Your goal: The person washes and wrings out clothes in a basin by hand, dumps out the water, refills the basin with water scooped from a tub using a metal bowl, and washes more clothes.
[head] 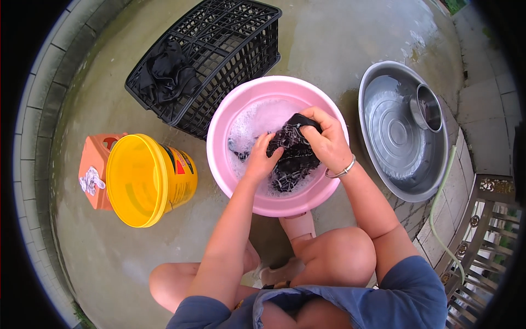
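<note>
A pink plastic basin [216, 135] holds water topped with white suds [257, 117]. Over it, a wet dark patterned cloth [294, 152] hangs between my two hands, its lower part reaching into the water. My right hand [328, 142], with a silver bangle at the wrist, pinches the cloth's black upper edge between thumb and fingers. At the cloth's left side, my left hand [261, 158] grips it, the fingertips partly hidden behind the fabric. Another bit of patterned fabric [240, 154] shows among the suds at the basin's left.
Behind the basin stands a black plastic crate [246, 49] with black cloth [168, 76] on it. To the left are a yellow bucket [181, 177] and an orange jug [95, 158] bearing a crumpled cloth [91, 181]. At right, a metal basin [382, 164] contains a metal bowl [420, 109] beside a green hose [437, 201].
</note>
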